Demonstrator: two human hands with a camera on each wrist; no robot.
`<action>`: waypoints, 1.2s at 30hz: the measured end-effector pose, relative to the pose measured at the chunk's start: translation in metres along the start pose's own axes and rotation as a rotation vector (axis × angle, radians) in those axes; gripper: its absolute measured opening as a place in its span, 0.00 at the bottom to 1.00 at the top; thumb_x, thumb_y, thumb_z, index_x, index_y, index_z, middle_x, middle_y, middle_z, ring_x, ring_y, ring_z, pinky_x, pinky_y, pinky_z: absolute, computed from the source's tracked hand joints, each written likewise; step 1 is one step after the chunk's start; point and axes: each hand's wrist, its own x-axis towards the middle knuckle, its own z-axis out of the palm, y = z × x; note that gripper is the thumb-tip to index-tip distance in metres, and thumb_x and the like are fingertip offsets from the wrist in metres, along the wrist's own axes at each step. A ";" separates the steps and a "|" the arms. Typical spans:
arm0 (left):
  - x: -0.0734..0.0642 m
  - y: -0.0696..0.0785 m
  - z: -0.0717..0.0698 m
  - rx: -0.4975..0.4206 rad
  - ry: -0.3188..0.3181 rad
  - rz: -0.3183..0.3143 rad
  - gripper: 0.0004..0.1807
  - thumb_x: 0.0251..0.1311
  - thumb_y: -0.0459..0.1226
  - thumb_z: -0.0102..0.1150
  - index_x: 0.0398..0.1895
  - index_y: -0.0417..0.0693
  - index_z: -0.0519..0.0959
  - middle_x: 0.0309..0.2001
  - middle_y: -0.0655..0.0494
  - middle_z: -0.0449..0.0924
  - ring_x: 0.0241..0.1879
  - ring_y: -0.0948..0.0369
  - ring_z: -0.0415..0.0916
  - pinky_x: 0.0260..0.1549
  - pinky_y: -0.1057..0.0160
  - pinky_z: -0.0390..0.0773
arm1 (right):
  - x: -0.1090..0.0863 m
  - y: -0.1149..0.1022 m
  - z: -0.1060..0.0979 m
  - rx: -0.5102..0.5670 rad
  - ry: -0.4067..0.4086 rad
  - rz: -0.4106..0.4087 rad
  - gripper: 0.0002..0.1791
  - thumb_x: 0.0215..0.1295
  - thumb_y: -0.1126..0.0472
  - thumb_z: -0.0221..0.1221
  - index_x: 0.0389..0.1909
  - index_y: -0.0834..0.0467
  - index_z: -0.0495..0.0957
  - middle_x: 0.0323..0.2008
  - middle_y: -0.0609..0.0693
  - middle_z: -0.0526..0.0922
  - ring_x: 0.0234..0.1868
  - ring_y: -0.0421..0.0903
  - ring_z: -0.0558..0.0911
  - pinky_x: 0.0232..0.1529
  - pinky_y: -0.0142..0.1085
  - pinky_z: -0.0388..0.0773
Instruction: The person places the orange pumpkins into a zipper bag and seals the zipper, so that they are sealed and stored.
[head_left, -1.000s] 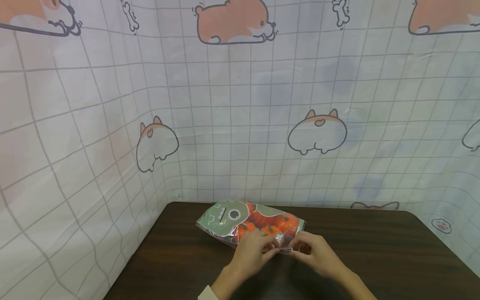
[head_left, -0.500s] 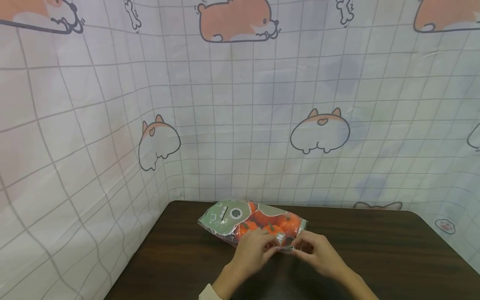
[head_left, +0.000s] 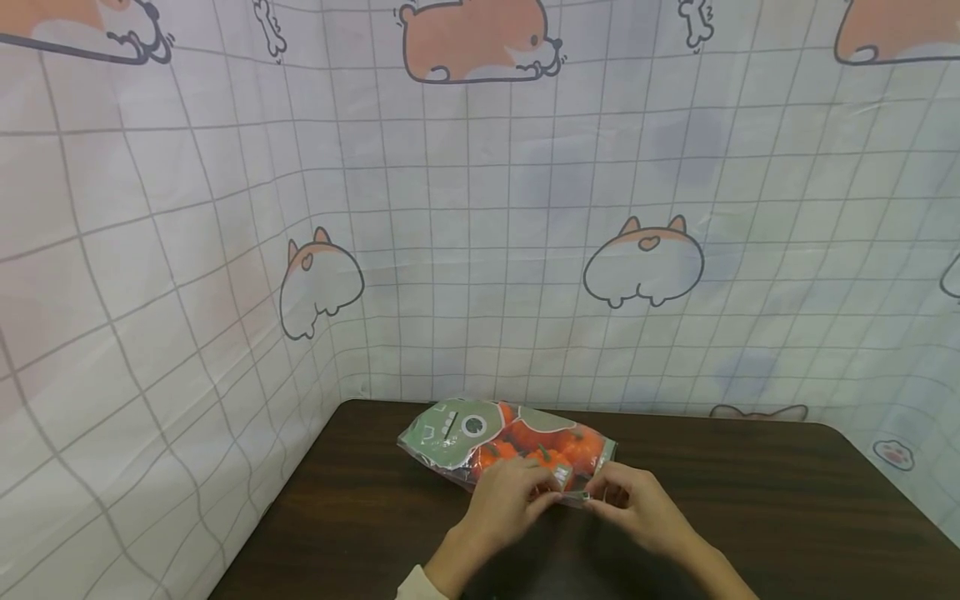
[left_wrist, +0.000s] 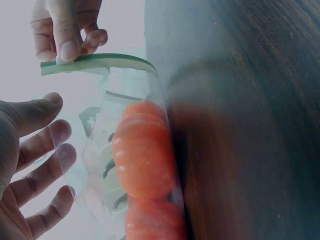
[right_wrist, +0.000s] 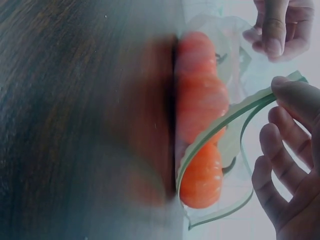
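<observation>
A clear zip bag with a green one-eyed monster print lies on the table, holding several small orange pumpkins with green stems. My right hand pinches the bag's near right corner between thumb and forefinger. In the left wrist view, that thumb presses a pale tab on the green edge strip. My left hand grips the bag's near edge a little to the left; its forefinger is hidden in the left wrist view. The bag's green-edged mouth gapes in the right wrist view.
The dark wooden table extends on both sides of the bag. A pale gridded cloth with cartoon dogs hangs behind the table and along its left side. Another cloth stretch is at the far right.
The head view has shifted slightly, so everything sits a little further right in it. Both hands keep their hold on the bag, with hardly any movement.
</observation>
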 end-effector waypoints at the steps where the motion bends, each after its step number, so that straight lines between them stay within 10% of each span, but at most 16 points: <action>1: 0.000 0.000 0.000 -0.005 -0.005 -0.004 0.04 0.58 0.48 0.72 0.31 0.63 0.87 0.27 0.72 0.83 0.28 0.76 0.74 0.30 0.76 0.69 | 0.000 0.000 0.000 -0.001 0.000 0.000 0.09 0.62 0.60 0.71 0.36 0.46 0.80 0.30 0.37 0.80 0.26 0.30 0.76 0.26 0.30 0.77; 36: 0.004 -0.009 -0.016 -0.036 0.034 -0.029 0.05 0.58 0.48 0.72 0.32 0.62 0.87 0.28 0.71 0.84 0.26 0.75 0.70 0.30 0.72 0.71 | -0.002 0.005 0.000 -0.089 0.001 0.107 0.11 0.60 0.60 0.72 0.31 0.45 0.79 0.26 0.36 0.78 0.24 0.31 0.75 0.24 0.30 0.75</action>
